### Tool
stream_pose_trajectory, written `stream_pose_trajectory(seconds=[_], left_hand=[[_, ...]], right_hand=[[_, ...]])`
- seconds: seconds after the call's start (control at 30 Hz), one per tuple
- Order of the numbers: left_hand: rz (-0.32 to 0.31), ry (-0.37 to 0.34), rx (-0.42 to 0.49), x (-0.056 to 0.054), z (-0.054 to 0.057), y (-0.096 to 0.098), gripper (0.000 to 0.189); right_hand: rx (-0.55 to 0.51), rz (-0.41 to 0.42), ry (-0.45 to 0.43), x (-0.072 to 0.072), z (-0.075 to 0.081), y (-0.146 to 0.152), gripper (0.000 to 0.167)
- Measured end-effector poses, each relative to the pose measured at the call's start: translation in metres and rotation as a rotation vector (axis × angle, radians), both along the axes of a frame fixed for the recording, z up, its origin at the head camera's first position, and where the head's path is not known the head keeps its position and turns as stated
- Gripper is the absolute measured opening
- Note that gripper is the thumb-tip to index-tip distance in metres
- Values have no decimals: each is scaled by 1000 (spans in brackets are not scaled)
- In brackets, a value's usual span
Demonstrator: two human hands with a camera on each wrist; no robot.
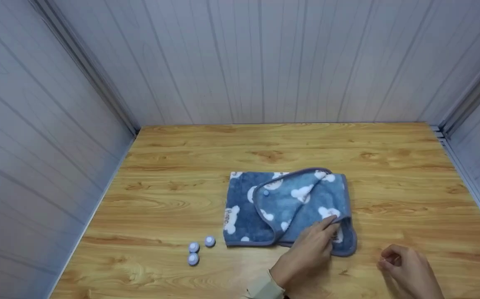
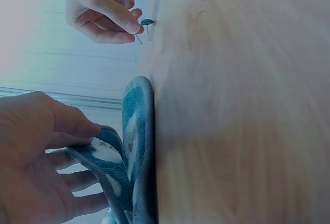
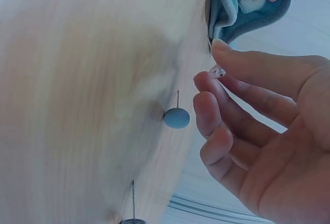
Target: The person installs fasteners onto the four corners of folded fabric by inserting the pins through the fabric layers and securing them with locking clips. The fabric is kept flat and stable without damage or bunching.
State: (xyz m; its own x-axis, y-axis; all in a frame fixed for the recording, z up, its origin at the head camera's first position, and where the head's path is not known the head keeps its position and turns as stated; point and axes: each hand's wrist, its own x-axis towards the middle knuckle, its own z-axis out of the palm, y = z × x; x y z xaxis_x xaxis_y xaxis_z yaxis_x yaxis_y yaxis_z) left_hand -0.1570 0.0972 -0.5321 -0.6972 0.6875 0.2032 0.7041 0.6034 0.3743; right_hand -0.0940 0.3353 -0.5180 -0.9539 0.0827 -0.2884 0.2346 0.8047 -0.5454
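A folded blue fleece blanket (image 1: 240, 195) with white bear prints and grey edging lies mid-table. A small round blue head (image 1: 266, 193) shows on its upper layer. My left hand (image 1: 312, 245) pinches the blanket's near right edge between thumb and fingers, lifting it; the left wrist view shows the raised edging (image 2: 105, 182). To the right, my right hand (image 1: 410, 270) is apart from the blanket. Its thumb and index finger pinch a small clear faceted piece (image 3: 217, 72). Beside that hand, a pin with a round blue head (image 3: 177, 118) stands point up on the table.
Several round whitish-blue caps (image 1: 193, 247) rest left of the blanket. Another pin (image 3: 133, 219) stands at the lower edge of the right wrist view. Pale panel walls (image 1: 260, 62) enclose the wooden table (image 1: 173, 153) at the back and sides.
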Motion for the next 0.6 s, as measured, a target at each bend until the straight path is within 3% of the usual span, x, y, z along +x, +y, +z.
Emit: stream_pose_trajectory(seconds=[0.2, 0.6], left_hand=[[10, 38, 129, -5, 2, -6, 44], [39, -12, 244, -12, 18, -12, 54]], right_hand=[[-29, -28, 86, 1, 5, -7, 13], [-66, -87, 286, -13, 17, -34, 15]])
